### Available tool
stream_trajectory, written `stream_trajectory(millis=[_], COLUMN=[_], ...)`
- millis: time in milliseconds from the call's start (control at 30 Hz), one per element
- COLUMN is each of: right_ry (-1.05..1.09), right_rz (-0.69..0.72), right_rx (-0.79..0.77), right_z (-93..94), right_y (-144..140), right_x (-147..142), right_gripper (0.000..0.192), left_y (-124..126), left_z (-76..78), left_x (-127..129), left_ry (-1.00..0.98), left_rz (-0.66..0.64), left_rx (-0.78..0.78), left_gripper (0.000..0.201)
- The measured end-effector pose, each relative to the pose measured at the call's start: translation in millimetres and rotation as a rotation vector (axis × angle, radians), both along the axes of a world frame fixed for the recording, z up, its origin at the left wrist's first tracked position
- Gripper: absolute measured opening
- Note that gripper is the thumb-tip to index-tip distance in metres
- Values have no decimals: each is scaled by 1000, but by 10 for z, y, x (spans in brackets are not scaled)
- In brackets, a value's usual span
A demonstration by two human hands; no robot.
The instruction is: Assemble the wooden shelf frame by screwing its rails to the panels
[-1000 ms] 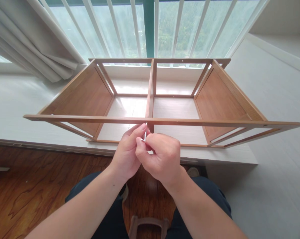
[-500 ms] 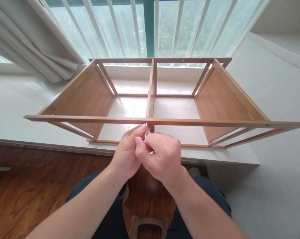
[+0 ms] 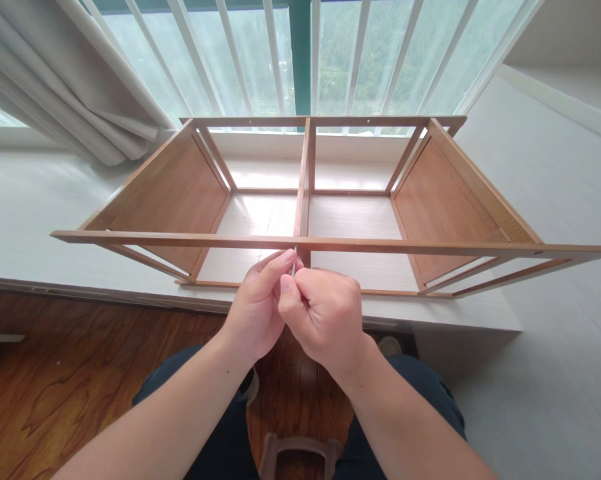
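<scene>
A brown wooden frame point(image 3: 180, 239) with a middle divider point(image 3: 302, 175) and two side panels stands on the white ledge. At the middle of its front rail, a thin metal hex key point(image 3: 294, 264) meets the wood where the divider joins. My right hand point(image 3: 325, 310) is closed in a fist round the key's lower end. Close against it, my left hand point(image 3: 258, 300) pinches the key near its upper tip with thumb and fingers. The key's short bend is hidden behind my right thumb.
Behind the frame is a window with white bars point(image 3: 358, 60). A grey curtain point(image 3: 70, 73) hangs at the left. The white ledge point(image 3: 25, 220) ends above a wooden floor point(image 3: 80, 373). A small wooden stool point(image 3: 300, 445) is between my legs.
My right hand has turned slightly, and its thumb now covers the bent end of the hex key, which showed before. My left hand stays nearly in place.
</scene>
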State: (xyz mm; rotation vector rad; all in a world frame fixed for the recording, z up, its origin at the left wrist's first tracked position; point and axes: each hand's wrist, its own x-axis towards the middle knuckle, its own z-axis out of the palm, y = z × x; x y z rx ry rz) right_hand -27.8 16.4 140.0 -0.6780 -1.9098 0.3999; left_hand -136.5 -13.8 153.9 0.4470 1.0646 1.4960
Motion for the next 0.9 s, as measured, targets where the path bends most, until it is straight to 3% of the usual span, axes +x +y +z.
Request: stream_trajectory(millis=[200, 667, 900], right_ry=[-16, 71, 98], right_rz=[11, 60, 19], right_rx=[-33, -161, -50], right_z=[-30, -43, -117], right_y=[-16, -63, -29], right_x=[5, -5, -47], right_gripper=[46, 41, 48], left_y=[11, -6, -3], left_z=[12, -25, -10], left_x=[3, -17, -30], left_ry=[-58, -8, -36], left_rz=[50, 6, -1], left_rx=[-33, -5, -7], left_gripper=[33, 30, 32])
